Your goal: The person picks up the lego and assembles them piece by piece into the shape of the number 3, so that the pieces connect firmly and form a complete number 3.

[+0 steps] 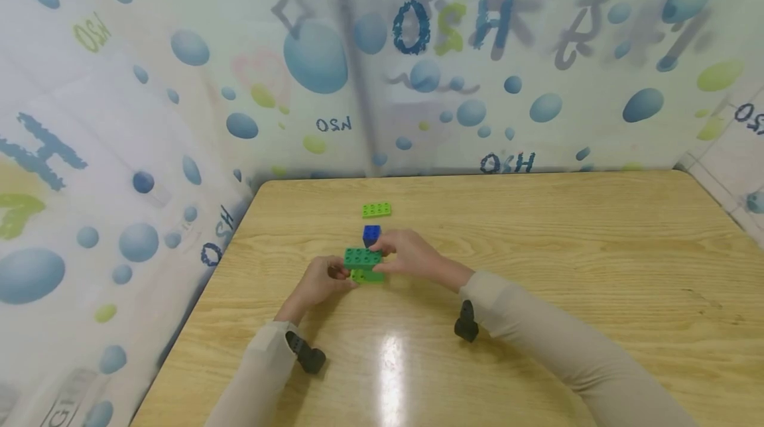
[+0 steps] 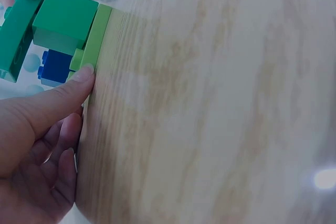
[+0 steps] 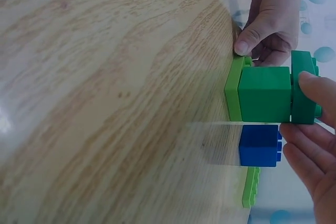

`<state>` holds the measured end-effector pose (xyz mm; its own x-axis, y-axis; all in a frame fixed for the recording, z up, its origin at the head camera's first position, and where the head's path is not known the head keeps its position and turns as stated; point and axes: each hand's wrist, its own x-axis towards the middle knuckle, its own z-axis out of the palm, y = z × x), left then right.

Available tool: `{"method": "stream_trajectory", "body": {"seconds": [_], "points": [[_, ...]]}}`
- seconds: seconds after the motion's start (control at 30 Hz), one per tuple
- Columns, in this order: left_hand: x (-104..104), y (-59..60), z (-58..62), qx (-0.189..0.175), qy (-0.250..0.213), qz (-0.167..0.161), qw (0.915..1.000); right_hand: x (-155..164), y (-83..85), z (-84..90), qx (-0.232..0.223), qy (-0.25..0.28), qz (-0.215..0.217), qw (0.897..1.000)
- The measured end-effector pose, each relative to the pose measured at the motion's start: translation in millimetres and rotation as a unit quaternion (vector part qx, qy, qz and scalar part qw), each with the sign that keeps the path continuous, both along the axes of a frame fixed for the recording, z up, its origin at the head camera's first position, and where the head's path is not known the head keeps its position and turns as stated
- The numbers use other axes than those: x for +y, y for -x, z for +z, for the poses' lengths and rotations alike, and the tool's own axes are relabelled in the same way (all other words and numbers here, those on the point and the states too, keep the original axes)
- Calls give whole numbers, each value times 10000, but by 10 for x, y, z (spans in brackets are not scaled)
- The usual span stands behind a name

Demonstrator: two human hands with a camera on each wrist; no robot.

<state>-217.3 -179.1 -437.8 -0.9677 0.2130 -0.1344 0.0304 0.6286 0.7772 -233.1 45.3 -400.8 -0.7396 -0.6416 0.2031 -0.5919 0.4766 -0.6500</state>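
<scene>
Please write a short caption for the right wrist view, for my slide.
Right hand holds a dark green brick on a green stack, left hand steadying its light green base plate.

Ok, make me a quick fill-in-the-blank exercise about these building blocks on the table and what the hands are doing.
1. The left hand presses its thumb against the edge of the light green plate at the ____ of the stack.
2. The right hand grips the dark green brick on top of the ____.
3. The lone brick just behind the stack is ____.
4. The flat plate lying farthest from the hands is light ____.

Missing words: bottom; stack; blue; green
</scene>
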Motion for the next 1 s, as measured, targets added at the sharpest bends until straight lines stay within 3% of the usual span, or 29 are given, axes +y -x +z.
{"method": "stream_trajectory", "body": {"seconds": [0.57, 0.87, 1.0], "points": [[-11, -24, 25, 41, -41, -21, 10000, -66, -17, -13, 367, -177, 2, 9992], [-11, 7, 5, -33, -17, -57, 10000, -54, -15, -52, 268, -255, -108, 9993], [-3, 5, -21, 36, -69, -88, 9999, -28, -20, -72, -57, -42, -117, 9999]]}}
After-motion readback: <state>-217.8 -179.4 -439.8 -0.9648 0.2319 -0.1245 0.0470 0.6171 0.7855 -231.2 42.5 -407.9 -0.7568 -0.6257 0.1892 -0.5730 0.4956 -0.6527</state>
